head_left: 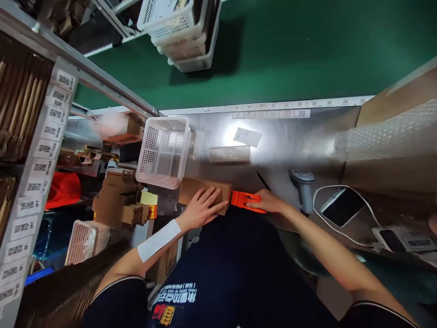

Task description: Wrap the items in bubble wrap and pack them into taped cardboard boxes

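A small brown cardboard box (191, 189) lies lengthwise at the near edge of the metal table. My left hand (204, 207) rests on top of it, its fingers stretched out and spread over the cardboard. An orange tape dispenser (240, 199) meets the box's right end, with my right hand (264, 202) closed around its handle. Whether tape is on the box at that end, I cannot tell. A white paper strip (159, 240) lies along my left forearm. Just beyond my right hand is a thin dark blade-like object (263, 181).
A white perforated basket (139, 157) stands at left. Bubble-wrapped goods (230, 154) and a paper slip (247, 136) lie behind the box. A scanner (303, 187) and a phone (343, 207) with a white cable are at right. Stacked baskets (186, 34) sit on the green surface (290, 50).
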{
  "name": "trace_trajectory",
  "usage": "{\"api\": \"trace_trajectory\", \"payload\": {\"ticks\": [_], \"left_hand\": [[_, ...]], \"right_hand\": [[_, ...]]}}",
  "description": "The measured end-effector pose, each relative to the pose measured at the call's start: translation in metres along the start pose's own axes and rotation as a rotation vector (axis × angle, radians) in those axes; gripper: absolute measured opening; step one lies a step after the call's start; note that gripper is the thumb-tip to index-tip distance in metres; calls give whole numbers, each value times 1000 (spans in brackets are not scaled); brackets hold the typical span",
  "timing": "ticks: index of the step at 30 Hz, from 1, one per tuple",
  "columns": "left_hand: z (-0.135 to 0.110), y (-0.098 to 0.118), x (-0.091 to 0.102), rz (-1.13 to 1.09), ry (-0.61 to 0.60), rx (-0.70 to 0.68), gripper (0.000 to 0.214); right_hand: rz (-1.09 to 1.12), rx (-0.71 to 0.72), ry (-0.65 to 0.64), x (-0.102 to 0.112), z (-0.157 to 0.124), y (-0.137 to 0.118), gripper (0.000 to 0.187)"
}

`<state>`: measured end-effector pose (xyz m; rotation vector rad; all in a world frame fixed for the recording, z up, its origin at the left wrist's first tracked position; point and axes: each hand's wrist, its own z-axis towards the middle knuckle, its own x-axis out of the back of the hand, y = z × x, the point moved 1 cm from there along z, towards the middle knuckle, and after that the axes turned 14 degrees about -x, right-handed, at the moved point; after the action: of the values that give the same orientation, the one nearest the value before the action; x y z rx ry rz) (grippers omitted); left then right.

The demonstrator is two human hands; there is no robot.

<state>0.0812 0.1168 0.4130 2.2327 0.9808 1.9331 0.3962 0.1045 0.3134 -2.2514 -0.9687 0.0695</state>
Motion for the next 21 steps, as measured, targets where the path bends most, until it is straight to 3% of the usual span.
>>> {"api": "trace_trajectory", "payload": {"ticks": [3, 7, 11, 15, 18, 21], "left_hand": [[20, 1, 7, -105, -58, -139, 61], [62, 3, -9, -184, -157, -324, 40], [102, 12, -35, 7, -323, -339, 21], [121, 14, -44, 95, -424, -317, 26], [125, 8, -38, 115, -465, -339, 37], [128, 6, -31, 126, -549, -294, 41]], "right_hand": [[-44, 0, -5, -1, 6, -9, 49], [-299, -112, 96, -3, -15, -33, 44], [-650, -103, 331, -26, -47, -80, 27], [-735, -191, 354, -40, -59, -100, 29], [-705, -280, 375, -26, -60, -90, 26], [-618, -352, 467, 6, -57, -79, 31]]}}
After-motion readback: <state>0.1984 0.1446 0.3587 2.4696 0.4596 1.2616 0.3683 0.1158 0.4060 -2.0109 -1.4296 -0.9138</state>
